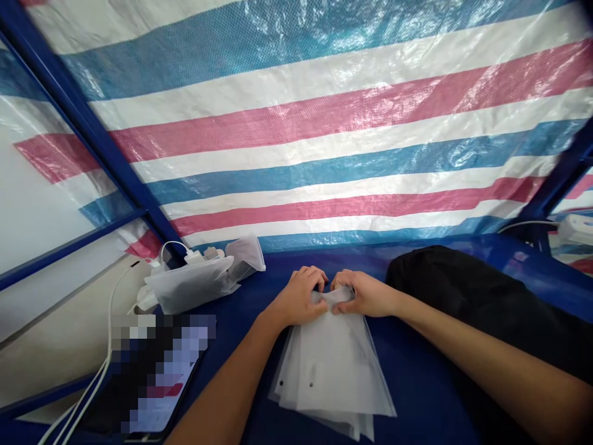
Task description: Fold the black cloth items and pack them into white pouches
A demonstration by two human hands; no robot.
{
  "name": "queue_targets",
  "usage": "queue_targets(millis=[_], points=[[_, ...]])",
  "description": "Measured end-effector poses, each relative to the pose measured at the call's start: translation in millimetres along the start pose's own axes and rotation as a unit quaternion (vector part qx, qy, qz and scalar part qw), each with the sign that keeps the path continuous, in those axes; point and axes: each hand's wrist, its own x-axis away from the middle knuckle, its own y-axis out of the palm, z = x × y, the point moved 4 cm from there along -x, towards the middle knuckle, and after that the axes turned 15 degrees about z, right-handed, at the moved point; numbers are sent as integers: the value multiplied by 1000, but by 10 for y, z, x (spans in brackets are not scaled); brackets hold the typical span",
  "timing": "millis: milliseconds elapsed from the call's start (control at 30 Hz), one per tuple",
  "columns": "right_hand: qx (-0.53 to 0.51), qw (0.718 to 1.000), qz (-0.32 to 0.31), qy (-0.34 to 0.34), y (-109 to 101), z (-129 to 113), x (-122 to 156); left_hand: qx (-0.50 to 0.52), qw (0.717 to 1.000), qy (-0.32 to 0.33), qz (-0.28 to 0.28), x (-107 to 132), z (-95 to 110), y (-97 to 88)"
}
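Observation:
Several frosted clear plastic zip bags [336,364] lie in a loose, fanned stack on the dark blue surface in front of me. My left hand [303,296] grips the far end of the stack at its left corner, thumb on top and fingers curled over. At the right corner of that same end, my right hand [364,293] pinches the plastic between thumb and bent fingers. Between the two hands the bags' edge is slightly buckled. Small dark dots show near the bags' near end. The fingertips' undersides are hidden.
A blurred-out device with a lit screen [173,377] lies at the left, beside white cables [109,346]. Behind it, more frosted bags [194,284] rest against white plugs. Black cloth [463,296] lies at the right. A striped tarp [324,123] hangs behind, between blue metal posts [102,148].

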Motion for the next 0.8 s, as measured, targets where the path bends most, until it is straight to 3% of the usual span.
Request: queue_targets(millis=[100, 267, 367, 467, 533, 633, 733, 800], points=[[-12, 999, 28, 18, 47, 36, 34, 31, 999, -10, -2, -5, -38, 6], [-110, 982, 142, 61, 23, 204, -51, 66, 996, -61, 27, -41, -129, -23], [-257, 942, 171, 133, 14, 251, -80, 93, 988, -102, 64, -55, -174, -75], [-371, 890, 168, 205, 8, 216, -59, 97, 973, -146, 151, -52, -272, -169], [-384, 883, 134, 233, 17, 182, -34, 111, 953, -180, 216, -40, -381, -225], [-369, 895, 88, 233, 40, 165, -16, 170, 914, -223, 294, -31, -552, -255], [-376, 890, 144, 213, 7, 202, -44, 279, 860, -261, 338, -40, -654, -204], [-384, 880, 208, 187, -46, 224, -71, 357, 832, -293, 307, -57, -651, -113]])
